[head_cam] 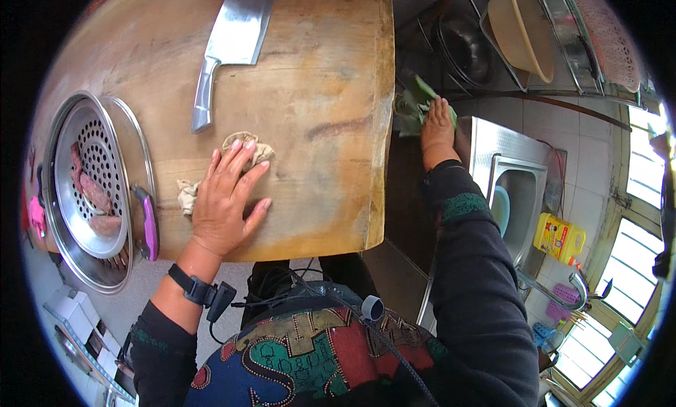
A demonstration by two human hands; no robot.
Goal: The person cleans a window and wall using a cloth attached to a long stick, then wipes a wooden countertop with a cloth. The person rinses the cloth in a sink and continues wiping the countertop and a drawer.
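My left hand point(224, 201) presses on a crumpled beige cloth point(262, 152), fingers spread, on the wooden table top point(317, 196). Part of the cloth is hidden under the palm. My right hand point(438, 127) reaches past the table's right edge, with pieces of green vegetable point(424, 87) under its fingers; the palm side is hidden. Above my left hand lies a cleaver point(237, 32), its metal handle towards me.
At the left, a steel pot point(138, 143) with a purple-trimmed handle point(149, 222) holds a perforated steamer tray point(100, 135) with reddish meat pieces point(95, 193). Right are a steel sink point(520, 196), a yellow jug point(559, 238), a faucet point(575, 296) and a rack with basins point(520, 32).
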